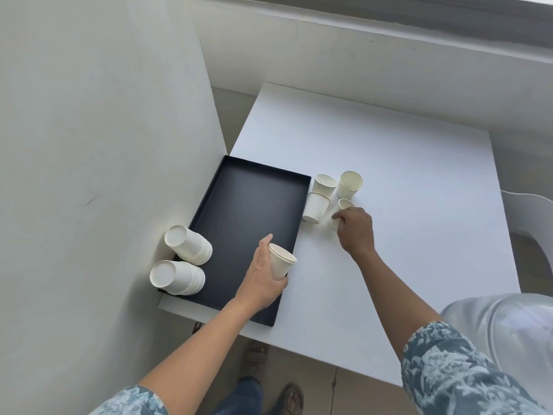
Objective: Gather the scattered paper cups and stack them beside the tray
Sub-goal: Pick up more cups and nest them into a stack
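A black tray (239, 211) lies on the left part of the white table. My left hand (263, 274) is shut on a small stack of nested white paper cups (281, 260), held over the tray's right rim. To the right of the tray stand several loose cups: one at the back (324, 185), one further right (349, 184), one next to the tray (314, 206). My right hand (357, 227) closes around another cup (344, 205), partly hiding it. Two stacks of upside-down cups (187, 245) (176, 277) rest at the tray's left near corner.
A white wall panel (104, 145) rises directly left of the tray. The white table (404, 205) stretches right and back. A white plastic chair (526, 211) stands at the table's right edge. My feet show on the floor under the table's near edge.
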The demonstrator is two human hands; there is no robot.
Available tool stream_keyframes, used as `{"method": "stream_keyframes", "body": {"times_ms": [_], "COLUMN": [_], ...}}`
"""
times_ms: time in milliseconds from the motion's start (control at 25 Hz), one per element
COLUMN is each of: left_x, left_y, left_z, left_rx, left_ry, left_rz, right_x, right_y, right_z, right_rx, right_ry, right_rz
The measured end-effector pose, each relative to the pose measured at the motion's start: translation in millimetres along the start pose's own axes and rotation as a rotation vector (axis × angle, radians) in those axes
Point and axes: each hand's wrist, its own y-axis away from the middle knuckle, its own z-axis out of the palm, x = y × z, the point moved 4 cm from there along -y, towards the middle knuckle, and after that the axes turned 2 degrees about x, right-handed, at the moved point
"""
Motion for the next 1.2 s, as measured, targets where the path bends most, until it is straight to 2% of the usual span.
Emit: {"method": "stream_keyframes", "body": {"times_ms": [80, 240, 440, 680, 760, 840, 920, 1080, 1200], "left_x": [-0.4, 1.1, 4.0, 15.9, 18.1, 17.5, 14.0, 5.1, -3.8], "left_y": [-3.3, -8.9, -9.7, -13.2, -14.7, -16.6, -18.0, -18.2, -17.0], "left_z": [-2.3, -3.1, 1.0, 1.9, -0.4, -3.4, -6.8, -10.9, -12.4], "left_rx": [0.003, 0.021, 0.022, 0.024, 0.044, 0.058, 0.065, 0.076, 0.076], "left_ry": [0.023, 0.008, -0.044, -0.074, -0.074, -0.081, -0.081, -0.07, -0.054], "left_rz": [-0.013, -0.035, -0.042, 0.039, 0.059, 0.07, 0.065, 0.045, 0.025], "right_x": [-13.1, -44.2, -78.2, -83.2, -73.3, -54.5, -35.9, -6.6, 3.3], "right_y": [14.5, 45.0, 80.9, 95.0, 78.2, 49.1, 16.1, -43.1, -69.9], "right_z": [-1.7, 7.1, 17.0, 32.7, 26.3, 14.2, 2.2, -7.2, -5.7], "right_rx": [0.109, 0.043, -0.054, -0.253, -0.186, -0.029, 0.056, -0.066, -0.234], "right_ry": [-0.198, -0.499, -0.577, -0.644, -0.651, -0.555, -0.343, 0.183, 0.377], "right_rz": [0.016, 0.008, -0.195, -0.212, -0.17, -0.108, -0.049, 0.031, 0.04]}}
